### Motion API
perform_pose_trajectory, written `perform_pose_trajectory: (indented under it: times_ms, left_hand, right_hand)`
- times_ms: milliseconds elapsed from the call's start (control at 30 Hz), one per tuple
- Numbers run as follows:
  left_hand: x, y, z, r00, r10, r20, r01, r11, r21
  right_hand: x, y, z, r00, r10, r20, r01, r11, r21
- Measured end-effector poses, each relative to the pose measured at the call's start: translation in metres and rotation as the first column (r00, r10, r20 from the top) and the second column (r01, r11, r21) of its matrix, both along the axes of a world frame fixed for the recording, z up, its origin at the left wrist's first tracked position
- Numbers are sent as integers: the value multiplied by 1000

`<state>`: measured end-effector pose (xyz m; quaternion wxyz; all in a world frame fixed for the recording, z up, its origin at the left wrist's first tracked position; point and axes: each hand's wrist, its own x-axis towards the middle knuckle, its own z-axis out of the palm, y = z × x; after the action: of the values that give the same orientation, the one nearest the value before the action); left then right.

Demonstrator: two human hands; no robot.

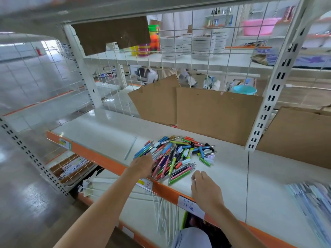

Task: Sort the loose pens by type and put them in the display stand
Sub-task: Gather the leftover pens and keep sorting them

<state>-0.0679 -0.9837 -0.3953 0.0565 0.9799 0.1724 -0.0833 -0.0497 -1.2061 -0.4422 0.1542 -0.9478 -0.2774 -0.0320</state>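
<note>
Sorting not started: both hands just arriving at the pen pile.

Left hand is reaching into the pile's left edge, fingers seemingly lying on the blue pens; can't tell whether they're pinching one, the knuckles are hiding the tips. Right hand is resting on the shelf just beside the pile's near corner, fingers loosely curled, holding nothing. Loose pens are lying in one mixed heap mid-shelf, all colours and types jumbled. No display stand is showing in view. Judging by that: nothing grouped, nothing placed, whole job remaining. Cardboard sheets are leaning against the back grid.
</note>
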Motion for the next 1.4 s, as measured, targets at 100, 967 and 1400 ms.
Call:
perform_pose_trajectory:
  times_ms: [100, 967, 1400]
  left_hand:
    - [-9, -5, 6, 1000, 5, 18, -7, 997, 71]
    - [-3, -102, -38, 869, -23, 494, 143, 968, -207]
    - [0, -117, -46, 838, -169, 518, 281, 949, -145]
  right_hand:
    - [2, -1, 1, 1000, 16, -15, -16, 1000, 25]
    - [10, -60, 0, 939, -178, -294, 266, 918, 294]
    - [30, -61, 5, 915, -163, -369, 323, 845, 427]
